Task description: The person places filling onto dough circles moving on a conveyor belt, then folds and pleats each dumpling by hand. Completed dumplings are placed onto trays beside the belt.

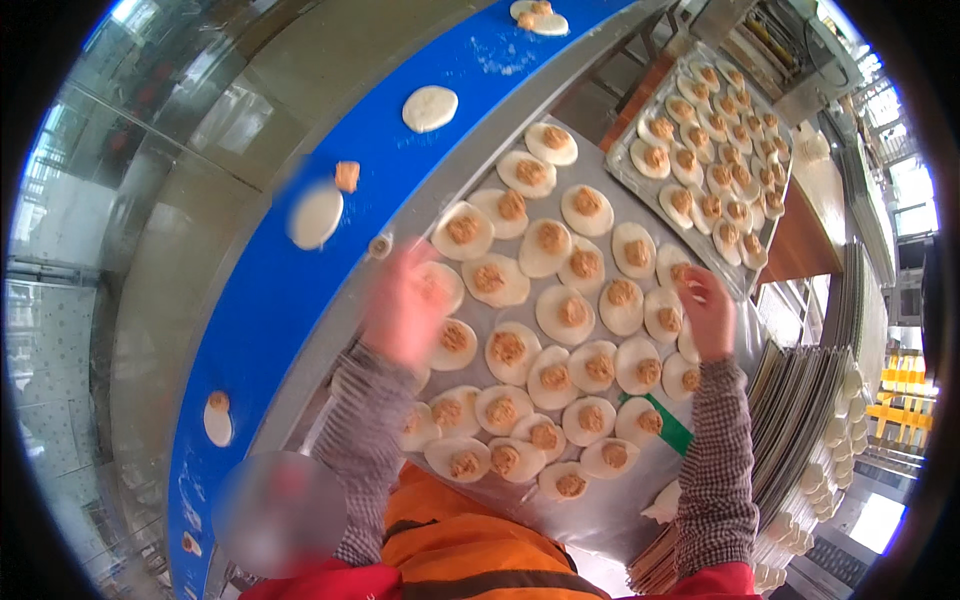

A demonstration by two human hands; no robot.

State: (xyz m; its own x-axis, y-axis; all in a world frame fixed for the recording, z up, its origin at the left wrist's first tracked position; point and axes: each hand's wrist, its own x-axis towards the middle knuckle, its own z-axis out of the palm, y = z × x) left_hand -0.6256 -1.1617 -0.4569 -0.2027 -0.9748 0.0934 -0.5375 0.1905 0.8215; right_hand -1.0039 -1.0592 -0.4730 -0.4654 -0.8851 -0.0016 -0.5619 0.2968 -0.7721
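Flat pale dough rounds, each topped with an orange-brown lump of filling, cover the metal worktable before me. My left hand is blurred above the rounds beside the conveyor; whether it holds anything is not clear. At the table's right side, my right hand has its fingers curled at the filling of one round. Its fingertips seem to touch that filling, but I cannot tell if they grip it. Some rounds on the table overlap, mostly towards my body.
A blue conveyor belt curves along the left, carrying spaced dough pieces and a square orange piece. A metal tray of filled rounds stands far right. Stacked trays rise at right. A blurred round shape is lower left.
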